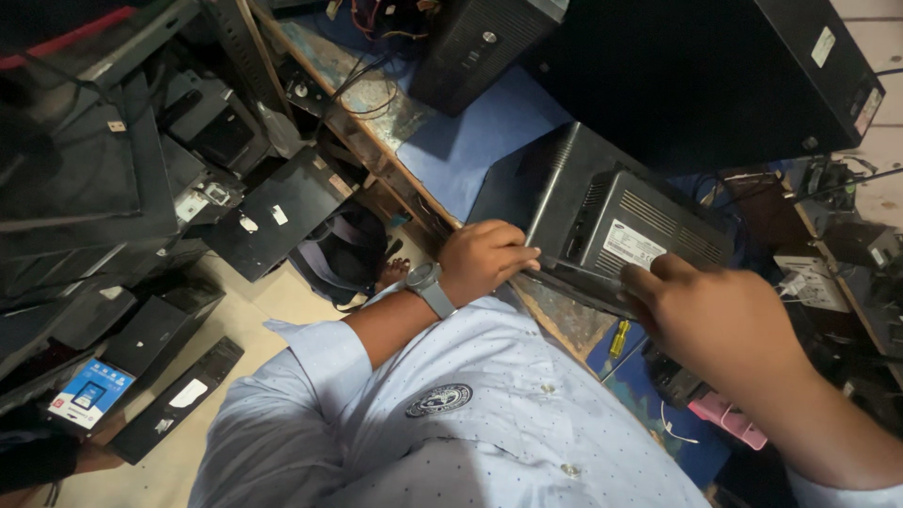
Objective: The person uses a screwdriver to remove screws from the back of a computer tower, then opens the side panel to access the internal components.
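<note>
Your left hand (pixel 484 259) curls over the near edge of the dark grey monitor (pixel 602 221), fingers wrapped onto the casing; a grey wristwatch (pixel 429 285) sits on that wrist. Your right hand (pixel 710 320) closes on the monitor's lower right edge, thumb forward against the vented rear housing beside the white label (pixel 632 245). Both hands hold the same unit. The monitor lies tilted, back side up, at the near edge of the wooden bench (pixel 555 315), partly over the blue mat (pixel 470 141), and appears to overhang the edge toward you.

Risks, as judged from this view: the grip is on thin edges only, so the unit could pivot and slip off the bench toward your lap or the floor. Below at left lie stacked black panels (pixel 273 212) and loose drives (pixel 174 400), which a falling unit would strike. A yellow-handled screwdriver (pixel 618 337) lies just under your right hand and could be knocked off. The black computer cases (pixel 715 75) stand close behind, leaving little room to swing the monitor without hitting them. Whether any cable is attached to it cannot be told.
</note>
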